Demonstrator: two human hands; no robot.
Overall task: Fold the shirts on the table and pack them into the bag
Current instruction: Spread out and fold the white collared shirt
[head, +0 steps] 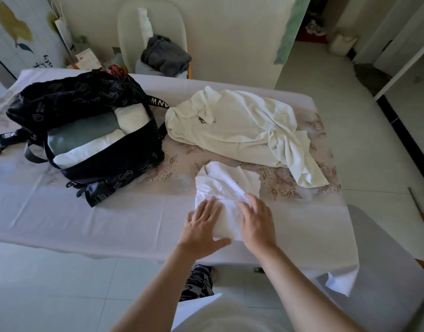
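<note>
Risk: loose fold may slip on lifting; left hand [203, 222] & right hand [257, 221] lie flat, fingers straight, on white shirt [226, 185] nr worktop [86, 212] front edge.

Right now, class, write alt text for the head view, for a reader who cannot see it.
A person's left hand and right hand press flat on a partly folded white shirt on a cloth-covered table. A cream shirt lies unfolded beyond it; an open black bag at left holds folded clothes.
</note>
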